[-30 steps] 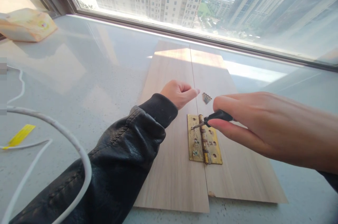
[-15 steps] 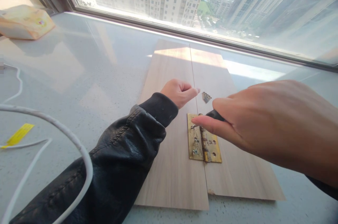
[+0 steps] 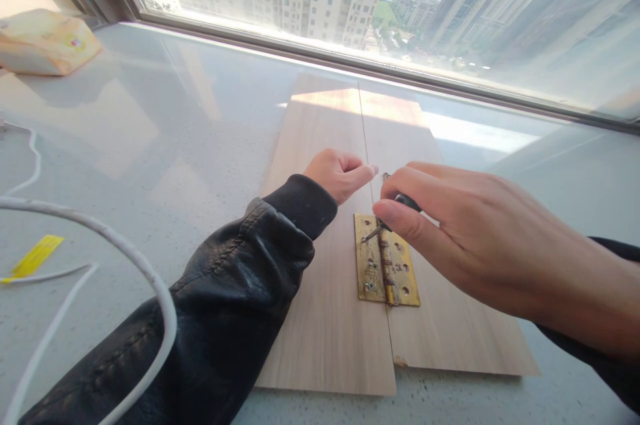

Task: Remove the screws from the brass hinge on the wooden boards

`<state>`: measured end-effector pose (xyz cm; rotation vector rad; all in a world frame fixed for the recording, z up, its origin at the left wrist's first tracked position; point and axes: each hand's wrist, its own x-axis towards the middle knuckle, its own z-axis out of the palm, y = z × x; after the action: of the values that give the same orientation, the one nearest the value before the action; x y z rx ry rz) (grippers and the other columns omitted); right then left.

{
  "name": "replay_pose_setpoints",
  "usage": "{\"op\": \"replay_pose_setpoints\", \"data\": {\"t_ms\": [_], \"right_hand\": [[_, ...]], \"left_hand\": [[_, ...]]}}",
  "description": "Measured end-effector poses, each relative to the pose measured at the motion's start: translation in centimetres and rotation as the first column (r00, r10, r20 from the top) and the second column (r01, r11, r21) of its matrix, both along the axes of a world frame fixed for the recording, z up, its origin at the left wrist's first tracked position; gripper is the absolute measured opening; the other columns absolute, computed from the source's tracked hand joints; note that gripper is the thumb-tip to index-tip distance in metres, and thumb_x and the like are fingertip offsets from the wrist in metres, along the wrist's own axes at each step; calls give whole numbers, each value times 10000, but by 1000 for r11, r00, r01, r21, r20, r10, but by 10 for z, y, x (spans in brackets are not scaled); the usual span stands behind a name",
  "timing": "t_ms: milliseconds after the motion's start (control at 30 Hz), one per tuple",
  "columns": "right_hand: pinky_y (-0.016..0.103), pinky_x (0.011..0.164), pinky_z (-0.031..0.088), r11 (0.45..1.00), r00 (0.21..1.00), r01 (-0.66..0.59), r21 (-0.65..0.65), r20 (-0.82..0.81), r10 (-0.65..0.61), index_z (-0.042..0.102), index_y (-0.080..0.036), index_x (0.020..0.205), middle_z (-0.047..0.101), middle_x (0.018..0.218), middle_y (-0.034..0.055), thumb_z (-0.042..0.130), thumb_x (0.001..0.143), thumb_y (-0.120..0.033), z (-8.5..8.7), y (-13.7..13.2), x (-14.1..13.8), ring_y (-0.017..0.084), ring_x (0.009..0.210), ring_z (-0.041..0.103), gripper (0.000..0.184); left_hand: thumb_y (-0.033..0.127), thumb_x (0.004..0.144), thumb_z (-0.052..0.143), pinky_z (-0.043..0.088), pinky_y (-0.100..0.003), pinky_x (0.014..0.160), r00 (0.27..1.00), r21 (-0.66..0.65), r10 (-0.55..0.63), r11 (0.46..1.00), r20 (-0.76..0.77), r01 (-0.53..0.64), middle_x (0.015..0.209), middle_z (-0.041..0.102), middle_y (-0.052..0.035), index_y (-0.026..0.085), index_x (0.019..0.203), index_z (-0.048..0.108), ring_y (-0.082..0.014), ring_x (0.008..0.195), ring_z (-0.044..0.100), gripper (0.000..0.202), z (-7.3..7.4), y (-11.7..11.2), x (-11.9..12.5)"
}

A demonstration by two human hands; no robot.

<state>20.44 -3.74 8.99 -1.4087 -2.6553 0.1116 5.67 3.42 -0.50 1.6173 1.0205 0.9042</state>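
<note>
Right hand [image 3: 450,231] is closed round a small black-handled screwdriver [image 3: 395,211], its metal tip set slantwise into a screw hole at the top of the left leaf of the flat brass butt hinge [image 3: 384,268]. That hinge lies across the seam of two pale wooden boards [image 3: 320,318] on the grey speckled bench [image 3: 175,145]. Left hand [image 3: 340,175], curled into a loose fist and holding nothing I can see, presses on the left board just above the hinge. Driven at this angle, the tip could likely skid out and scratch the brass or jab the nearby left knuckles; the unclamped boards might also slide apart. A thick white cable [image 3: 150,278] loops near the left sleeve, and loose screws sit mostly hidden behind the right fingers.
</note>
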Motion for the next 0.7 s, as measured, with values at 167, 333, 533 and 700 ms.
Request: {"op": "replay_pose_setpoints", "data": {"t_ms": [167, 333, 533, 700], "right_hand": [[297, 781, 446, 989, 804, 70, -130, -579, -133, 639, -225, 908, 628, 907, 19, 438, 957, -369, -28, -18, -20, 137, 853, 571, 253], [294, 691, 492, 918, 243, 205, -341, -890, -385, 661, -237, 878, 654, 795, 0, 691, 809, -332, -51, -21, -28, 145, 745, 621, 121], [262, 547, 382, 938, -45, 21, -345, -938, -344, 644, -192, 765, 479, 575, -23, 505, 909, -209, -63, -19, -39, 101, 571, 478, 201], [266, 453, 227, 927, 29, -124, -355, -935, -354, 503, -182, 553, 345, 476, -44, 539, 861, -243, -58, -10, -35, 80, 457, 326, 316]], "left_hand": [[426, 739, 536, 185, -259, 491, 1000, -62, -7, 998, 26, 9, 500, 262, 64, 170, 510, 434, -62, 495, 260, 359, 1, -1, 1], [441, 756, 535, 174, -260, 478, 1000, 10, -13, 1000, 10, 13, 481, 223, 70, 179, 481, 360, -54, 482, 237, 418, -1, 0, 0], [436, 771, 546, 167, -266, 485, 1000, 30, 2, 1000, 3, -2, 478, 206, 73, 174, 476, 365, -47, 475, 225, 434, 0, 0, 1], [392, 772, 530, 152, -257, 486, 1000, 13, -6, 1000, 18, 5, 480, 202, 69, 184, 473, 285, -42, 482, 211, 440, 0, -2, 2]]}}
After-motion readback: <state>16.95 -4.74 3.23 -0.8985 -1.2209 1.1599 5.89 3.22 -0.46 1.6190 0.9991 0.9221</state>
